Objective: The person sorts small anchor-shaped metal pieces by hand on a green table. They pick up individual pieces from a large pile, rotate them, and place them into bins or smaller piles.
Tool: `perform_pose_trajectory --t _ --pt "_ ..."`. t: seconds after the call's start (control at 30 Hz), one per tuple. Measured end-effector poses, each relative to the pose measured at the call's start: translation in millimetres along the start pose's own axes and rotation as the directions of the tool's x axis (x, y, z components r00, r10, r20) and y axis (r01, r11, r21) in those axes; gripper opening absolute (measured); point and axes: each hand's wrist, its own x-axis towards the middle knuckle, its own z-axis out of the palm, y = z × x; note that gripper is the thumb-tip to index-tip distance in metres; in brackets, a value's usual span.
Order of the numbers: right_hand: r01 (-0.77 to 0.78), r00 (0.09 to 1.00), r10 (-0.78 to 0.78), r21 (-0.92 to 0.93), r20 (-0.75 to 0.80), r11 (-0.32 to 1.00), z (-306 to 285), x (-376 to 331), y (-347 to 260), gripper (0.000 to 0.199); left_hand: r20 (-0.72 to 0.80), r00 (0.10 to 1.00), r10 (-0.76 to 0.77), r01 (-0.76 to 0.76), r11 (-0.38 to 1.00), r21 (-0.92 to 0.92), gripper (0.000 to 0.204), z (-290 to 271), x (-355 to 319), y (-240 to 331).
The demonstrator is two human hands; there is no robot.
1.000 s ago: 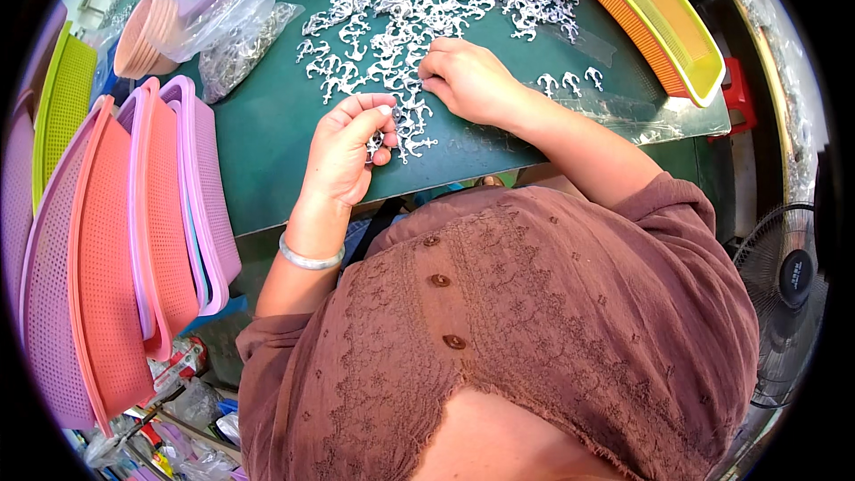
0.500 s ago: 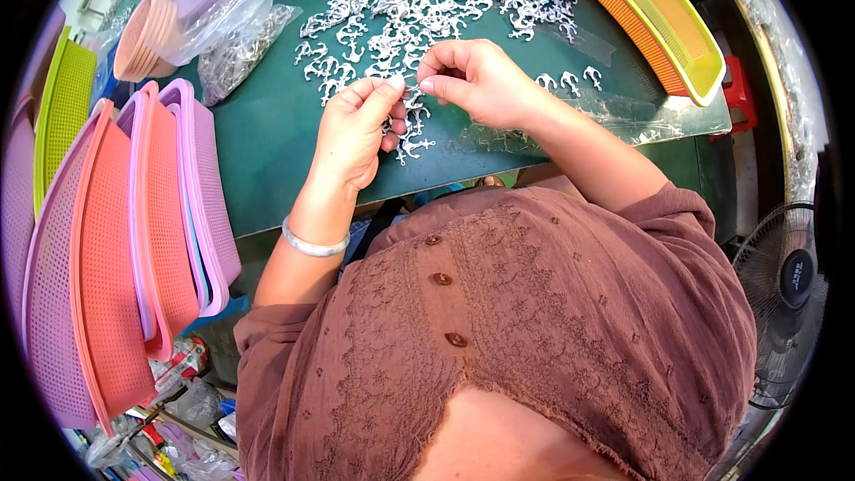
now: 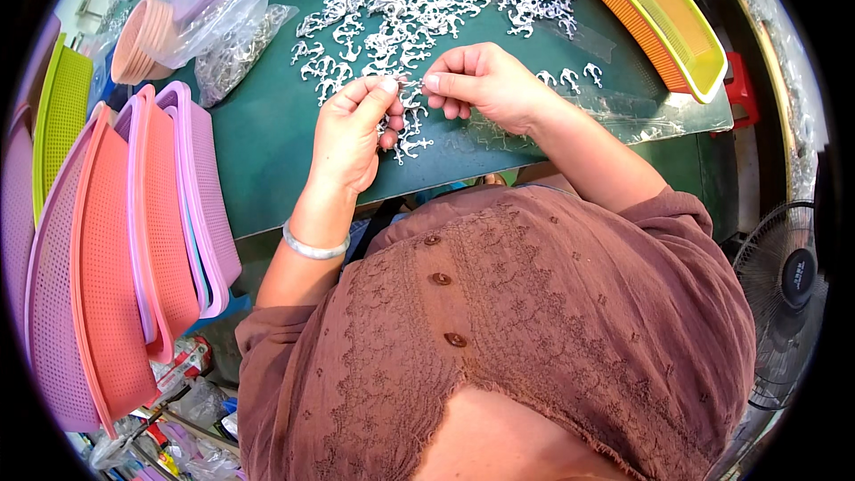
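Note:
A heap of small silver anchor-shaped metal pieces [image 3: 401, 22] covers the far middle of the green table, with a trail of them running down toward me. Beside that trail, my left hand [image 3: 356, 129] is closed, thumb and forefinger pinched on what looks like a small silver metal piece; its shape blends with the pieces behind. My right hand [image 3: 481, 85] faces it across a narrow gap, thumb pressed against the forefinger. Anything in that pinch is too small to make out. To the right of this hand lie three separate anchor pieces [image 3: 570, 78] in a row.
Stacked perforated baskets [image 3: 116, 276] in pink, purple and green stand at my left. Behind them are pink bowls [image 3: 142, 40] and clear plastic bags [image 3: 240, 53]. A yellow-and-orange basket [image 3: 655, 22] sits at the right edge. A fan [image 3: 784, 294] stands at lower right.
My right hand has moved slightly right, away from the left fingertips, and its other fingers now show below the thumb. The left hand has barely moved.

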Motion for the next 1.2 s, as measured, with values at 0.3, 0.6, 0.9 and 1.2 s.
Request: perform_pose_trajectory --t 0.3,0.6,0.9,1.2 --pt "0.084 0.991 -0.087 -0.037 -0.098 0.996 6.1 -1.9 1.3 0.013 0.065 0.998 0.004 0.009 0.981 -0.193 0.024 -2.4 -1.2 -1.1" --pt "0.304 0.933 -0.360 -0.567 0.014 0.765 -9.3 19.5 15.1 0.016 0.045 0.999 -0.025 0.037 0.955 -0.295 0.020 -15.1 3.6 -5.1" --pt "0.345 0.874 -0.464 -0.855 0.141 0.388 -5.9 24.1 20.8 0.012 -0.020 0.995 -0.096 0.082 0.928 -0.362 0.019 -16.6 -0.7 -0.4" --pt "0.200 0.969 -0.246 -0.533 -0.016 0.822 -6.1 14.4 9.9 0.010 0.018 0.998 -0.066 0.068 0.986 -0.153 0.017 -16.8 1.5 -3.6"
